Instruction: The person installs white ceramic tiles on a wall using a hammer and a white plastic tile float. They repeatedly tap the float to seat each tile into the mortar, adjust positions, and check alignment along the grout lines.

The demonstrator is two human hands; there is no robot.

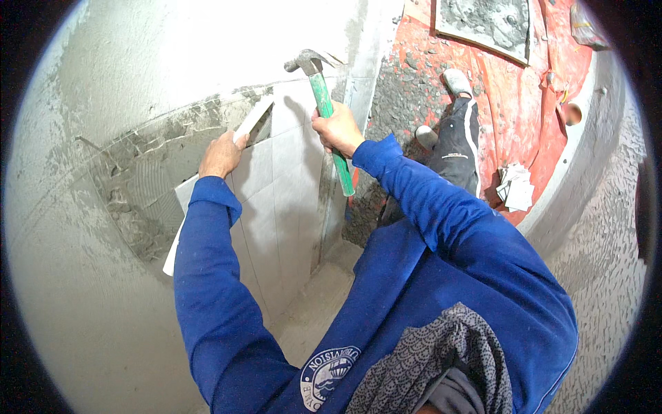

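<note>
My left hand (219,155) grips a narrow white tile strip (255,110), slanted against a patch of ridged grey adhesive (152,186) on the wall. Large pale tiles (289,221) with thin joints cover the wall beside it. Another white piece (172,248) shows behind my left forearm. My right hand (336,130) is wrapped around the green handle of a claw hammer (343,172); its dark head is raised above the strip, near the top of the tiles.
Red sheeting (510,117) with grey rubble covers the floor at right. My legs in striped black trousers (455,145) extend there. A board of grey mix (483,24) lies at top; white tile pieces (516,190) lie beside the right ledge (586,138).
</note>
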